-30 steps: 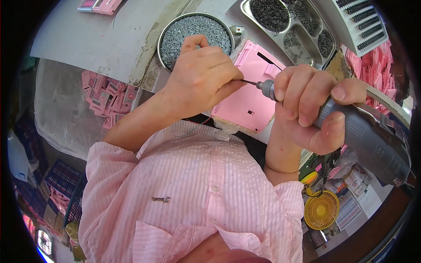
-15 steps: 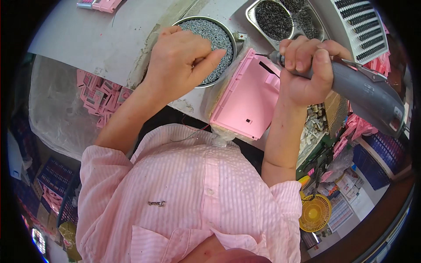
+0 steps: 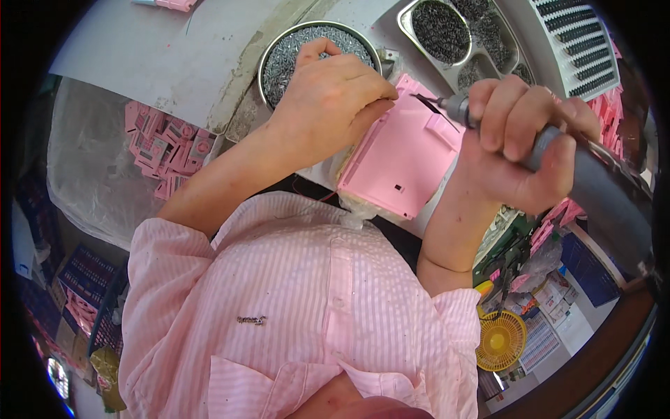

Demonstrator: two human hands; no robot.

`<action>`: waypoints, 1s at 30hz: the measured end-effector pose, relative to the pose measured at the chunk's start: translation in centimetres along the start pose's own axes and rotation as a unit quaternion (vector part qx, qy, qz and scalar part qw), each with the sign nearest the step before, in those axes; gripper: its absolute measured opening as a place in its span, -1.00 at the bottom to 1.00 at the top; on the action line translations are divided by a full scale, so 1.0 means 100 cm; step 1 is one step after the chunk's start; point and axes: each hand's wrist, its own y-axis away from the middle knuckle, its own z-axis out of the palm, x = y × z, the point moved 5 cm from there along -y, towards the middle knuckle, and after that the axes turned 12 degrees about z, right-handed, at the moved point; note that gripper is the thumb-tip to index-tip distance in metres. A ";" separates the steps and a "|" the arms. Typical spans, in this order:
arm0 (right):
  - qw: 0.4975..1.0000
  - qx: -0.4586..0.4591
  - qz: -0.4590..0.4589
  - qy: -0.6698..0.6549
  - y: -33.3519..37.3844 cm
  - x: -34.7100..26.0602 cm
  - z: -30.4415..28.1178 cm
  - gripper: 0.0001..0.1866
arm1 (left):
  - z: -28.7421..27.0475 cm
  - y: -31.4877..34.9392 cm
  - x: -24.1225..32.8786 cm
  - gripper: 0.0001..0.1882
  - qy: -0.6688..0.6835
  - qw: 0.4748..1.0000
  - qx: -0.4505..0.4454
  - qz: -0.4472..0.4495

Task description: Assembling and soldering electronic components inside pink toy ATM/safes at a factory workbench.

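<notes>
Pink housing (image 3: 408,157) sits just beneath pinched left hand (image 3: 333,94) fingertips; right hand (image 3: 520,140), wrapped tight round the grey driver (image 3: 593,185), should keep its bit square.

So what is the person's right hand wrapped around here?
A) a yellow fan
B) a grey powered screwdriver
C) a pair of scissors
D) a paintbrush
B: the right hand grips the thick grey powered screwdriver, its thin bit aimed at the pink plastic panel, while the left hand rests by the round dish of small screws.
</notes>
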 end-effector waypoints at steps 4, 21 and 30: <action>0.999 -0.031 0.031 0.006 0.010 -0.002 0.012 -0.73 | 0.001 0.003 0.008 -0.82 0.008 1.000 0.012 0.009; 0.999 0.015 0.020 -0.033 0.018 0.012 0.023 -0.76 | -0.007 0.011 0.008 -0.79 -0.028 0.999 -0.034 -0.010; 0.991 0.071 0.105 0.044 0.029 0.033 0.027 -0.88 | -0.023 0.021 -0.023 -0.92 -0.194 0.968 -0.147 -0.068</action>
